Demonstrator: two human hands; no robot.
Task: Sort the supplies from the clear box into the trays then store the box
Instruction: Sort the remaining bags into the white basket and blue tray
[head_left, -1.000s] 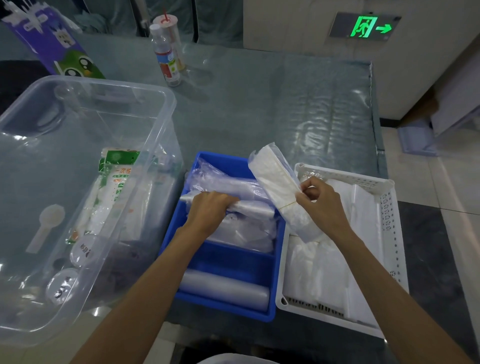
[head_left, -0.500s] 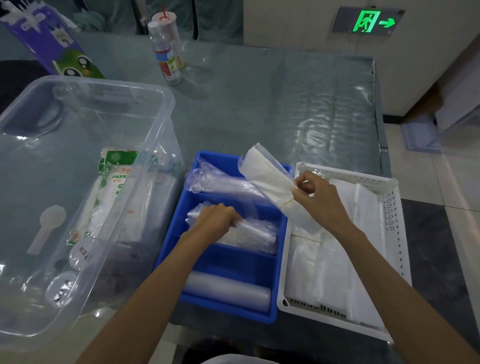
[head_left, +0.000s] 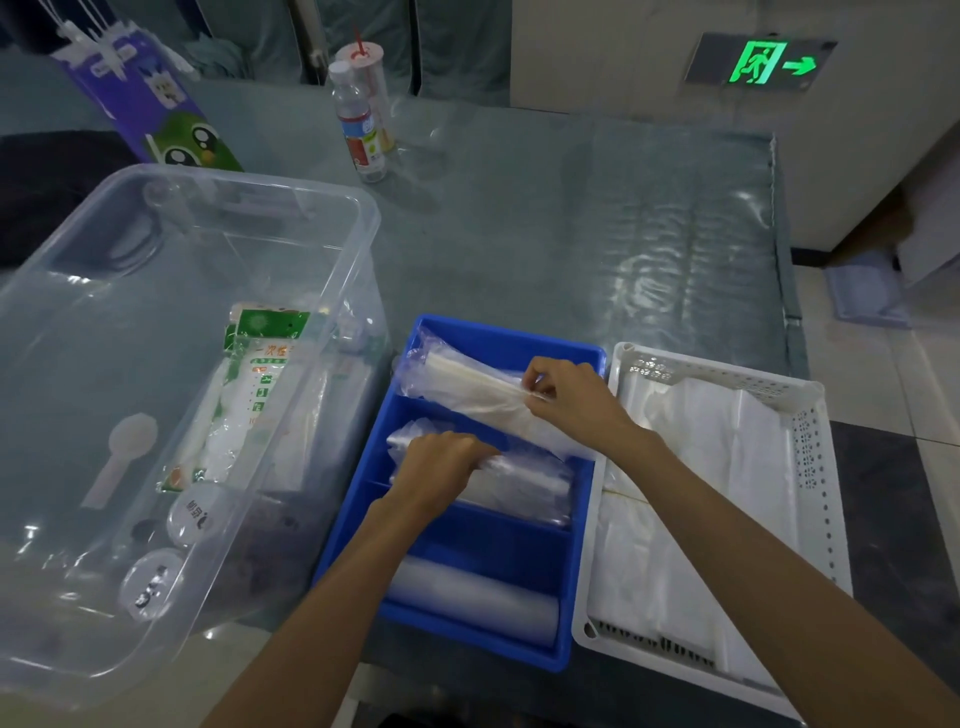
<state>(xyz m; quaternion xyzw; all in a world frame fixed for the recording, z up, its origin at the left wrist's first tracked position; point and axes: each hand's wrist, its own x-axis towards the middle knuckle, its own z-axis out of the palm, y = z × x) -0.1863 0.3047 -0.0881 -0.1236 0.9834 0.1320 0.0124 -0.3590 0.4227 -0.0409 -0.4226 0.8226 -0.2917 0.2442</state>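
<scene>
A clear box (head_left: 332, 291) stands at the left and holds a green-labelled packet (head_left: 254, 384), a white spoon and small round lids. A blue divided tray (head_left: 493, 540) sits in the middle, a white perforated tray (head_left: 810, 467) of white bags to its right. My right hand (head_left: 571, 395) grips a long white packet in clear wrap (head_left: 478, 395), lying slanted over the blue tray's far compartment. In the middle compartment my left hand (head_left: 441, 467) presses down on a clear plastic bundle (head_left: 519, 483). A clear roll (head_left: 467, 597) lies in the near compartment.
A water bottle (head_left: 358, 124) and a lidded cup with a red straw stand at the table's far side. A purple and green carton (head_left: 150, 114) leans at the far left. The table's right edge borders a tiled floor. A green exit sign glows on the wall.
My right hand has lowered the white packet from upright above the trays to lying across the blue tray's far compartment. My left hand has slid nearer, onto the middle compartment's bundle.
</scene>
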